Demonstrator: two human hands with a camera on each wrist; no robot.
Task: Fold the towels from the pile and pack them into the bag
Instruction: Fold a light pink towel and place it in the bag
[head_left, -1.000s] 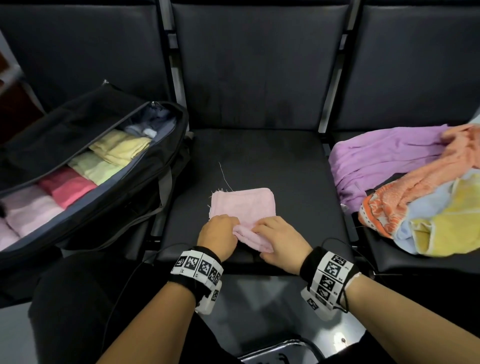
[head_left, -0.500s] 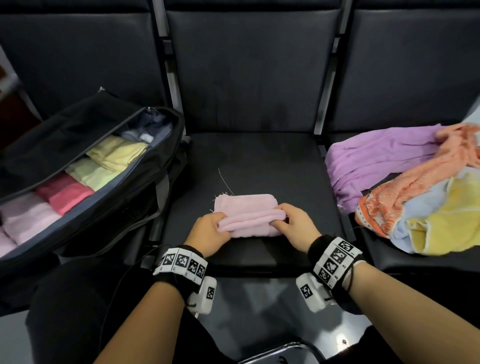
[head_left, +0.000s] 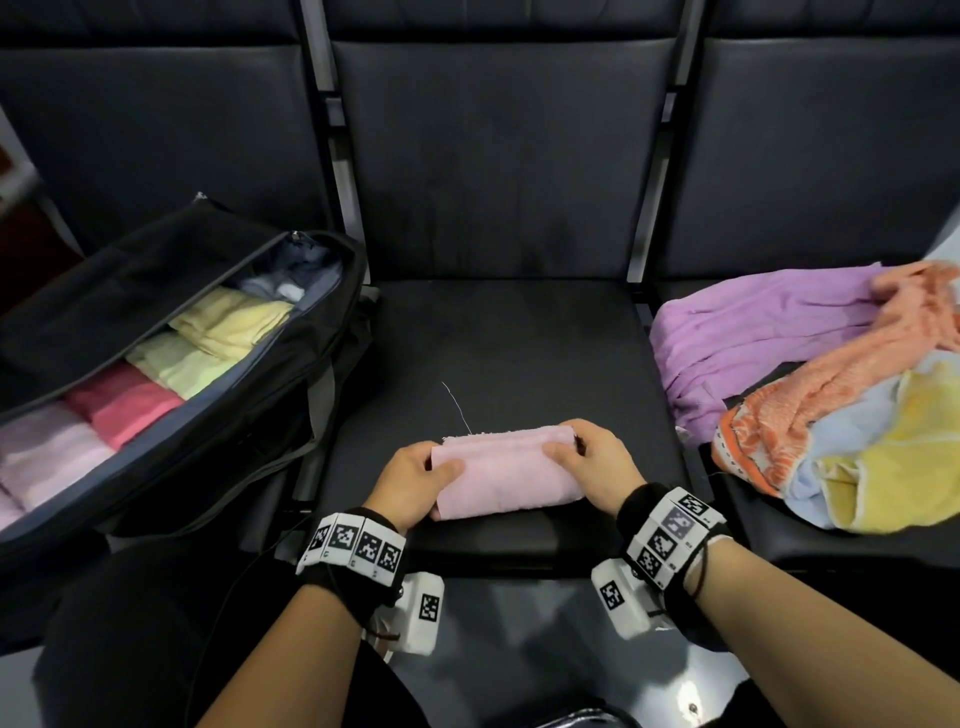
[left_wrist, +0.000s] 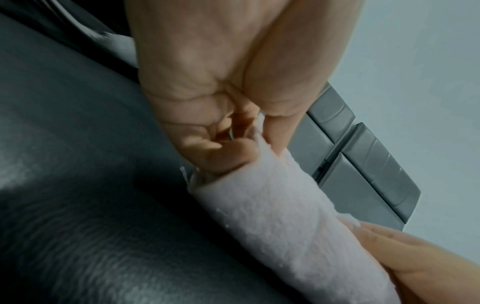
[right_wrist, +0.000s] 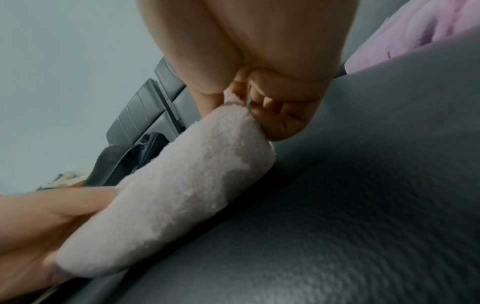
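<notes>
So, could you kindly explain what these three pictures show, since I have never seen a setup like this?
There is no machine here: a person works bare-handed, wearing cameras. The wide picture comes from a head camera; the two close-ups come from cameras strapped to each wrist, looking along the fingers. The left hand and right hand each grip one end of a folded pink towel on the middle black seat. To the person's left sits an open black bag with folded towels already lined up inside. On the seat to the right lies the unfolded pile, with purple, orange, yellow and pale blue cloth.
</notes>
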